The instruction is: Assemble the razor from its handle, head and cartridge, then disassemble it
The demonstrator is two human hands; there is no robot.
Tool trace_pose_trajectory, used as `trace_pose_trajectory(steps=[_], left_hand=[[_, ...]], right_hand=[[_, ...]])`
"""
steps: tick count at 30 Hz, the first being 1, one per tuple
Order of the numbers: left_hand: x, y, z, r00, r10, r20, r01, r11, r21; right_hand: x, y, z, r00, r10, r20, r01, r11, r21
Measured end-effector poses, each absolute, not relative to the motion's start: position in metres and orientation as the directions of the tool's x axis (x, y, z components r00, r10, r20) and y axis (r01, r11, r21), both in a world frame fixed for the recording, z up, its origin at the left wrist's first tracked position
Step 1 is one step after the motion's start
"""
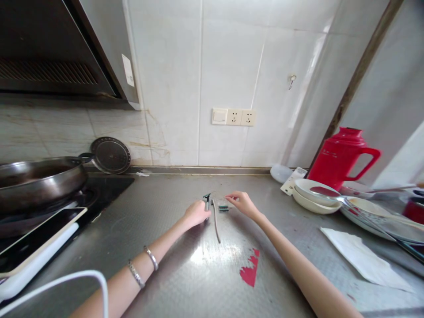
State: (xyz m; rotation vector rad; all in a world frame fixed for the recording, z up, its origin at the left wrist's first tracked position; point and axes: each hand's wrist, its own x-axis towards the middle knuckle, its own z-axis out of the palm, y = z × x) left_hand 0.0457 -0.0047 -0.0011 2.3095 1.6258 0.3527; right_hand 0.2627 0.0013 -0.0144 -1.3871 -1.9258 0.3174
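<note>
My left hand (pixel 198 213) is closed around the grey handle of a razor (pixel 206 196), whose dark T-shaped head points away from me. To its right a thin, slightly curved greyish-brown rod (pixel 216 223) lies on the steel counter (pixel 159 265). Two short dark green bars (pixel 223 208), resembling razor cartridges, rest side by side just beyond the rod. My right hand (pixel 243 203) hovers close to these bars, thumb and fingertips pinched together. Whatever sits between those fingertips is too small to make out. Nearer to me is a ragged red scrap (pixel 251 270).
On the left, a pan (pixel 43 179) stands on the black cooktop, with a phone (pixel 39 238) in front and a white cable (pixel 66 278) below. At right are a red thermos (pixel 341 157), stacked bowls (pixel 311 204), plates and a white napkin (pixel 361 256).
</note>
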Motion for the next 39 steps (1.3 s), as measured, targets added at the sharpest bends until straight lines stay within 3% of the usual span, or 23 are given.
trace_pose_trajectory(steps=[6,10,16,21,26,30,39], left_hand=[[0.053,-0.009,0.01,0.36,0.894,0.267,0.712,-0.449,0.54],[0.062,-0.021,0.015,0.381,0.871,0.311,0.649,-0.491,0.581],[0.07,-0.031,0.016,0.405,0.855,0.325,0.606,-0.517,0.605],[0.069,-0.032,0.011,0.471,0.83,0.3,0.595,-0.55,0.587],[0.057,-0.03,0.001,0.444,0.883,0.15,0.76,-0.46,0.458],[0.056,-0.035,-0.007,0.376,0.924,0.073,0.853,-0.376,0.363],[0.074,-0.044,-0.017,0.291,0.953,0.089,0.906,-0.304,0.294]], right_hand=[[0.225,-0.013,0.014,-0.046,0.997,0.063,0.412,0.077,-0.908],[0.213,-0.023,0.028,-0.003,1.0,0.031,0.287,0.031,-0.957],[0.211,-0.027,0.03,0.095,0.993,0.067,0.341,0.031,-0.94],[0.241,-0.029,0.023,0.15,0.975,0.165,0.55,0.057,-0.833],[0.291,-0.035,0.003,0.188,0.922,0.337,0.845,0.023,-0.534],[0.313,-0.042,-0.016,0.176,0.937,0.303,0.929,-0.056,-0.366],[0.318,-0.052,-0.025,0.176,0.967,0.182,0.97,-0.139,-0.2]])
